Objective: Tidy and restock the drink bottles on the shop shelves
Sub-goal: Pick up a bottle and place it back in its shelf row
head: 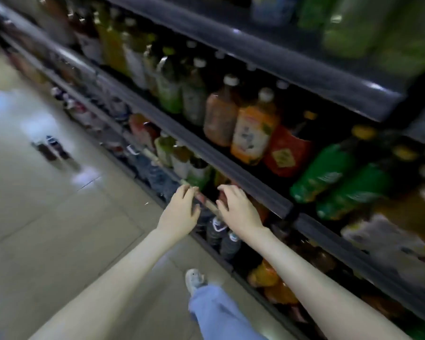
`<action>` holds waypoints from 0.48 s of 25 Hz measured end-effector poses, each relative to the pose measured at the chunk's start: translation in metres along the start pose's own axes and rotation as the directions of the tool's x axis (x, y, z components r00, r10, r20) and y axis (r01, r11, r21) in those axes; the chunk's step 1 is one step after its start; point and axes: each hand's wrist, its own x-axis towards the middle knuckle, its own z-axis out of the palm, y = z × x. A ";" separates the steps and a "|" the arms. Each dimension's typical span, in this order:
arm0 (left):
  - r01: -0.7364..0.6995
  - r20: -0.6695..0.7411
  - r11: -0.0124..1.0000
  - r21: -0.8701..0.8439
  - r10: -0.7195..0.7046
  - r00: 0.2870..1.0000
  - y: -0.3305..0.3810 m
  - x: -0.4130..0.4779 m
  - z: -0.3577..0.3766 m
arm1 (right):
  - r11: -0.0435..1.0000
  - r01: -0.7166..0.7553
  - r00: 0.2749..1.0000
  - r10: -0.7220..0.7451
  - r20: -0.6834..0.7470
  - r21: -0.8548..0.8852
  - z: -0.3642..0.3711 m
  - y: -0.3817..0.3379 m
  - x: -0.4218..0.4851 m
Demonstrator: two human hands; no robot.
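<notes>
Pale floor tiles [47, 229] run beside dark shelves [231, 165] packed with drink bottles [253, 133] (all motion-blurred). Both arms reach toward a lower shelf. The left hand [179, 212] hangs with fingers loosely bent at the shelf's front rail, grasping nothing. The right hand [238, 209] curls near a reddish cap; whether it grips is unclear. Two bottles [52, 148] stand apart on the floor.

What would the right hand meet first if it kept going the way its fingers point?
Likely the front-row bottles under the shelf rail, just beyond the right hand; blur hides any contact.
</notes>
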 end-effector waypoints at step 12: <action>0.629 -0.044 0.772 -0.091 -0.634 0.772 -0.296 0.086 -0.156 | 0.968 0.249 0.818 -0.234 0.526 0.043 0.200 -0.230 0.297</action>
